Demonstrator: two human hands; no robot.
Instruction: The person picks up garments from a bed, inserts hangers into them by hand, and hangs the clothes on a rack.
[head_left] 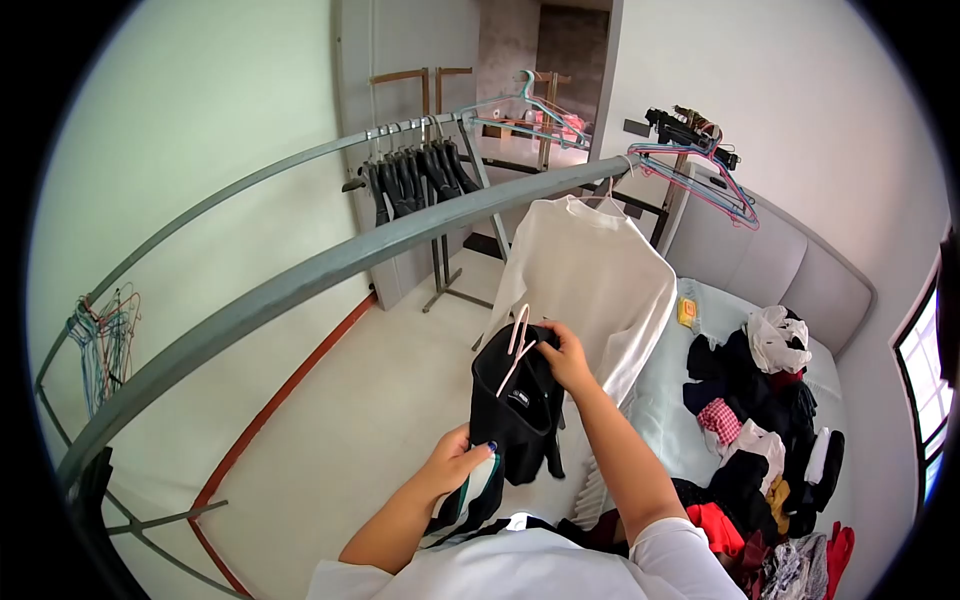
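A black garment (515, 430) with a small label inside its neck is held up in front of me. A pale pink hanger (517, 345) sticks out of its neck opening, hook upward. My right hand (565, 358) grips the garment's upper right edge near the hanger. Lower down, my left hand (458, 462) is closed on the garment's left side, beside a white and green part. Just beyond, a white long-sleeved top (590, 270) hangs on a hanger from the grey rail (330, 265).
A second rail (240, 190) with black hangers (410, 175) runs behind. Tangled hangers (100, 340) hang at far left; blue and pink hangers (715, 185) hang at the rail's right end. Mixed clothes (750, 440) lie on a bed (660, 430) at right, near a yellow packet (686, 312).
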